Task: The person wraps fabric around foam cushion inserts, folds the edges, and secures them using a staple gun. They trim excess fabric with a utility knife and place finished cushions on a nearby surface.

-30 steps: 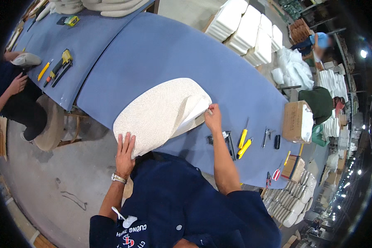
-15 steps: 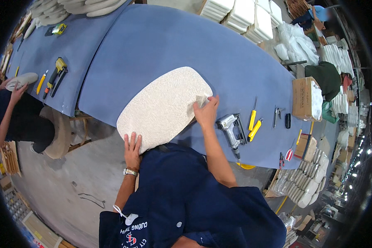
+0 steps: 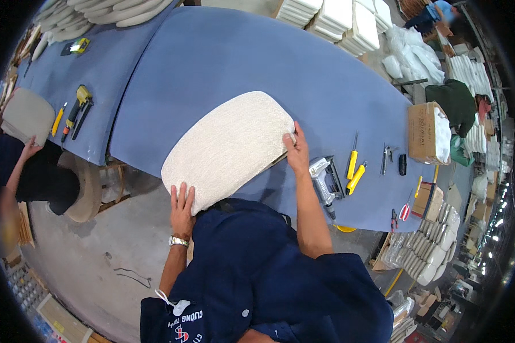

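A cream, textured seat cushion (image 3: 229, 148) with rounded corners lies slantwise on the blue-covered table in front of me, its near left end against my body. At that end my left hand (image 3: 181, 212) rests its spread, straight fingers on the cushion's top; its thumb is hard to make out. My right hand (image 3: 296, 150) grips the far right end, thumb on top and fingers round the edge. Just right of that hand lies a grey staple gun (image 3: 325, 182). What is under the cushion is mostly hidden.
Right on the table (image 3: 212, 57) are a yellow-handled screwdriver (image 3: 352, 163), a yellow cutter (image 3: 356, 178), red-handled scissors (image 3: 405, 212) and a cardboard box (image 3: 422, 134). At left, a co-worker's hand (image 3: 31, 148) holds a grey cushion (image 3: 30, 114) near another staple gun (image 3: 79, 108).
My right hand has let go of a small raised fold on the cushion and moved to grip its right end. The cover there now looks smooth. My left hand has stayed put.
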Demonstrator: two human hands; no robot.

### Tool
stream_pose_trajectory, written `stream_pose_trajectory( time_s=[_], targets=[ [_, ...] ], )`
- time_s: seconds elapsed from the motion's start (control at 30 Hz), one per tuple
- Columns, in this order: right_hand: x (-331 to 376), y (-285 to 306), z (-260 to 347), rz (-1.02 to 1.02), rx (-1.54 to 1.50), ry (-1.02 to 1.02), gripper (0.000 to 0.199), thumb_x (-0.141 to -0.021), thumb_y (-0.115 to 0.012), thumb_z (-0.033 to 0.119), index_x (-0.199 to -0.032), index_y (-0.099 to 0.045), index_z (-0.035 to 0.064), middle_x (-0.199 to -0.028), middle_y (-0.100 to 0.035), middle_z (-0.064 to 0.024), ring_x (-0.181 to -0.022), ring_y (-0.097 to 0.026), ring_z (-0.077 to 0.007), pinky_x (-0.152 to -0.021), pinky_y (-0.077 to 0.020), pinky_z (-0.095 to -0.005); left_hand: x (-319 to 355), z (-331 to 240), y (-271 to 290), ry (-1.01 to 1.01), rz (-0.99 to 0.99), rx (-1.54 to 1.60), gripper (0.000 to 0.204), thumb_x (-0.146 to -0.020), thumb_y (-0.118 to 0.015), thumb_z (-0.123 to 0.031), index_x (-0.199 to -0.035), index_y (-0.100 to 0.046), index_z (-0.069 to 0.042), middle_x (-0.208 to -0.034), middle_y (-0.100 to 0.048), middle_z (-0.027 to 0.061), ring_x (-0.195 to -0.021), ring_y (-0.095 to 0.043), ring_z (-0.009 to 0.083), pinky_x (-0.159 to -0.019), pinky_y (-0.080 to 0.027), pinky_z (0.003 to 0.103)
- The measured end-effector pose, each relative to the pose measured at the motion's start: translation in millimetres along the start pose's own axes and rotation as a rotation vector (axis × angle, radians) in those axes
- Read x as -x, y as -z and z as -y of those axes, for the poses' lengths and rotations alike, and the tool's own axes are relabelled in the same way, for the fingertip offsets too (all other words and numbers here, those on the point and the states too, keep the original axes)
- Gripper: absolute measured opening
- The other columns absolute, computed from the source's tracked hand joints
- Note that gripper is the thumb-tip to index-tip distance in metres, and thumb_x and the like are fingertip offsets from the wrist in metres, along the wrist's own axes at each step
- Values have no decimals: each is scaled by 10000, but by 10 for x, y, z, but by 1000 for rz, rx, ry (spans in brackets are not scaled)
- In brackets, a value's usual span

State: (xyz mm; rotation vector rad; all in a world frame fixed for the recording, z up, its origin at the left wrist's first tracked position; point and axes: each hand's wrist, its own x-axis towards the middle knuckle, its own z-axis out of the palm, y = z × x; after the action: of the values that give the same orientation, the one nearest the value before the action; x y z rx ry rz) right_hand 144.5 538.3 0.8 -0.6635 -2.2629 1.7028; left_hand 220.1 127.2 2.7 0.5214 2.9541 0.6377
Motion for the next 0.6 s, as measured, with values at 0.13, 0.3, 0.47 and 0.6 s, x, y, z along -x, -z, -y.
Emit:
stream_pose_trajectory(
  time_s=[0.13,0.3,0.47,0.6],
  targets=[
    [166,-35,-98,17,-179,-48,362,-992,-653,238,-1184,-719,-62,-1626,-348,-224,-1461,-400,-340,-1175,-331,-413,-173,130,239,-34,-14,21,935,-662,-618,213,-1501,-525,-189,-1651,-354,86,-1547,-225,405,-1216,-350,444],
    [1126,-322,-68,-54,-80,-38,343,-981,-673,230,-1182,-727,-43,-1575,-398,-261,-1441,-417,-370,-1179,-334,-436,-269,956,583,-110,62,-161,943,-689,-692,147,-1543,-453,-173,-1674,-303,109,-1552,-233,376,-1255,-274,483],
    [1795,-405,155,-120,32,-86,309,-960,-685,236,-1045,-746,-55,-1557,-397,-291,-1424,-418,-430,-1168,-348,-451,-97,1234,750,-253,137,-193,1030,-646,-676,179,-1574,-390,-164,-1675,-287,131,-1547,-239,388,-1249,-284,498],
    [2213,-610,277,-265,66,-182,296,-943,-687,243,-935,-746,-48,-1579,-371,-295,-1405,-432,-442,-1143,-381,-435,-437,1358,938,-323,263,-194,1053,-673,-720,116,-1607,-325,-170,-1690,-239,157,-1556,-202,408,-1244,-254,545]
  ],
)
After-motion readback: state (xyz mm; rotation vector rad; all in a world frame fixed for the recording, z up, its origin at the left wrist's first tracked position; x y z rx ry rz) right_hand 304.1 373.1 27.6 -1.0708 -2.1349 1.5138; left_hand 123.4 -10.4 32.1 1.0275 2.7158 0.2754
